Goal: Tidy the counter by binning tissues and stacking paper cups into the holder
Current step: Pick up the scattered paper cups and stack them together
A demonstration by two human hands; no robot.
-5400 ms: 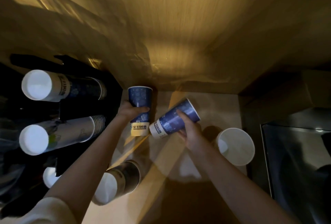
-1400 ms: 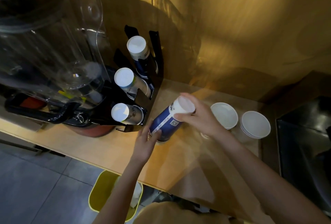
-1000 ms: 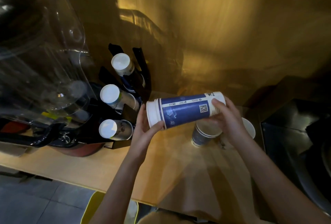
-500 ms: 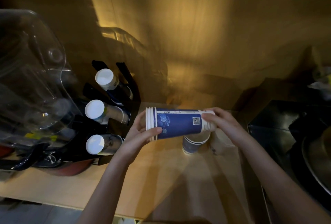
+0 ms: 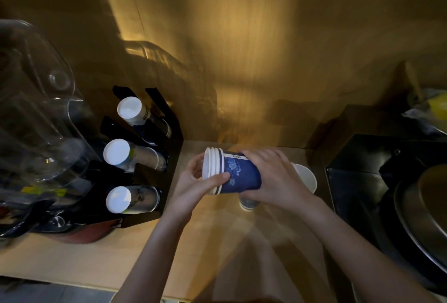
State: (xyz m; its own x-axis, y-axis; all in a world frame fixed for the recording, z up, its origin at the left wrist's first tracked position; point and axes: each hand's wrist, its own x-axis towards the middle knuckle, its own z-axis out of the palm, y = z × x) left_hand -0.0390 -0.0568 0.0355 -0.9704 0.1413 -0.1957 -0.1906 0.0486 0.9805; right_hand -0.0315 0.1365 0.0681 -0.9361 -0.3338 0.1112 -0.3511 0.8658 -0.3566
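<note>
Both hands hold a nested stack of blue paper cups (image 5: 238, 174) lying sideways above the counter, rims pointing left. My left hand (image 5: 193, 183) grips the rim end, thumb across the rims. My right hand (image 5: 271, 177) wraps the base end. To the left stands the black cup holder (image 5: 167, 157) with three slots, each filled with cups whose white bottoms face me (image 5: 116, 152). Under my right hand a cup (image 5: 246, 203) stands on the counter, and a white cup (image 5: 305, 178) sits just right of that hand.
A large clear drink dispenser (image 5: 36, 114) fills the left side beside the holder. A black unit and metal basin (image 5: 416, 206) sit at the right. The wooden counter (image 5: 96, 261) ends near me and a wooden wall rises behind.
The stack has shortened as my right hand pushed the cups together toward the left hand. Both hands and the stack dropped slightly toward the counter.
</note>
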